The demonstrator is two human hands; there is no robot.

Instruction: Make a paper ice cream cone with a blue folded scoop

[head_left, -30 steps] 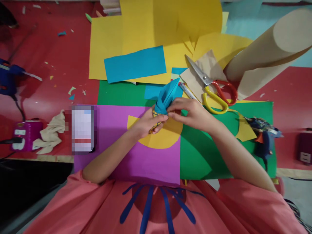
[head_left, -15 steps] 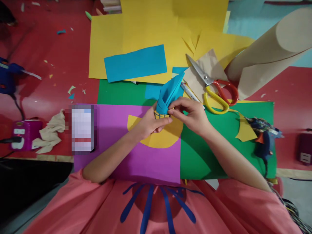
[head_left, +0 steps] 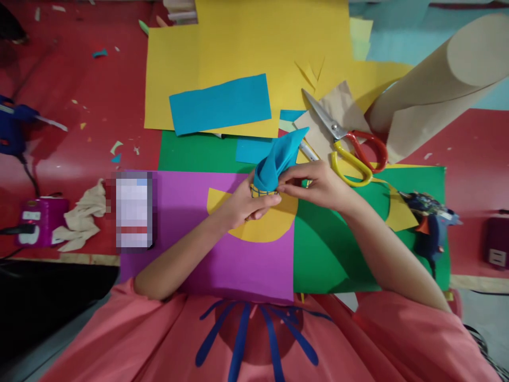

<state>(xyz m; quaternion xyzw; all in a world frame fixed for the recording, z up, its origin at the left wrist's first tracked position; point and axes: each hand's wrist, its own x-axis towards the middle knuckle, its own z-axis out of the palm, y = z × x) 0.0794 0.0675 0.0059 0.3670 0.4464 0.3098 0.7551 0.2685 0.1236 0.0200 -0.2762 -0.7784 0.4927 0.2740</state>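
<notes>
My left hand [head_left: 250, 204] is closed around a small yellow piece with dark grid lines [head_left: 259, 191], its lower part hidden in the palm. A blue craft sheet [head_left: 272, 167] wraps round the top of that piece, its pointed end rising to the right. On the right side, my right hand [head_left: 314, 183] pinches the blue sheet's lower edge between thumb and fingertips. Beneath both hands a rounded yellow cutout [head_left: 258, 231] lies on a purple sheet [head_left: 191, 254].
Open scissors [head_left: 338, 135] and a marker [head_left: 308, 150] lie beyond my right hand. A beige roll [head_left: 421, 79] stands at the back right. Glue guns are at the right [head_left: 435, 231] and far left [head_left: 14, 124]. A blue strip [head_left: 220, 106] rests on yellow sheets; a blurred phone [head_left: 134, 209] is left.
The blue sheet has turned, its tip swinging right and lower, and its wrap looks wider. My right hand has shifted slightly right and down along the edge.
</notes>
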